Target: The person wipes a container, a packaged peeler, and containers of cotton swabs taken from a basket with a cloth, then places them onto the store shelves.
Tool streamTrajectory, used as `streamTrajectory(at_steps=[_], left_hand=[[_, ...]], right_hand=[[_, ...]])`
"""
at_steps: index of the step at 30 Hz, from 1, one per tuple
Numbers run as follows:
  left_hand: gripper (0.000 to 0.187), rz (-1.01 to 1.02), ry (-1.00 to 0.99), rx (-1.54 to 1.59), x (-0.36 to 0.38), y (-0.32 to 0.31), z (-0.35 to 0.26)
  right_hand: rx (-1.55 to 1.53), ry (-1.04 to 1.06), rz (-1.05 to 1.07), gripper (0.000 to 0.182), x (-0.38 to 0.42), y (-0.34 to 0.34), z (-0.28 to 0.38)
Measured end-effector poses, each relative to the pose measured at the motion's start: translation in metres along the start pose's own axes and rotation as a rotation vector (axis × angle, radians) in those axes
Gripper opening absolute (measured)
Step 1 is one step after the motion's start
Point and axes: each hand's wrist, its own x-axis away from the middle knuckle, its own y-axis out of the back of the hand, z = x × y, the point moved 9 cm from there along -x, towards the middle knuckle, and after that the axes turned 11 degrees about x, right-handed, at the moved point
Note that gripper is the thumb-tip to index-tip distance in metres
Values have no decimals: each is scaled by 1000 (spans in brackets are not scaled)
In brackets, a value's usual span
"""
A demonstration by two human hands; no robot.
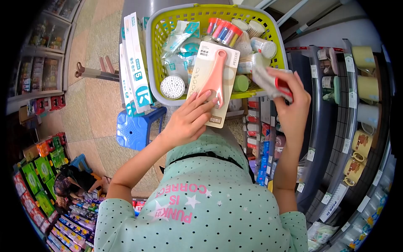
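A packaged peeler [219, 69] is extending across the near rim of the basket [184, 12], with cotton-swab tubs [173, 87] sitting inside to both sides. Cartons [140, 63] are lying left of it; a stool [133, 128] is standing on the floor [94, 101], left; mugs [361, 145] are occupying shelves [351, 84], right.

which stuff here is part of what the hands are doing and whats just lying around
Likely part of it:
peeler pack under the left hand
blurred item in the right hand
basket

Apparently just around:
blue stool
white boxes beside the basket
shelf mugs

One peeler [218, 75], one basket [184, 14], one blue stool [133, 131] and two bear mugs [362, 143] show.
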Motion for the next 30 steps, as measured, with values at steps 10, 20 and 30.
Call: streamTrajectory(at_steps=[10, 20, 30], left_hand=[[22, -219, -160, -129, -2, 30, -28], [20, -287, -227, -185, -10, 46, -39], [27, -353, -282, -212, -38, 92, -75]], right_hand=[[358, -66, -23, 52, -54, -78, -33], [163, 96, 75, 77, -15, -51, 26], [-53, 256, -92, 51, 19, -33, 52]])
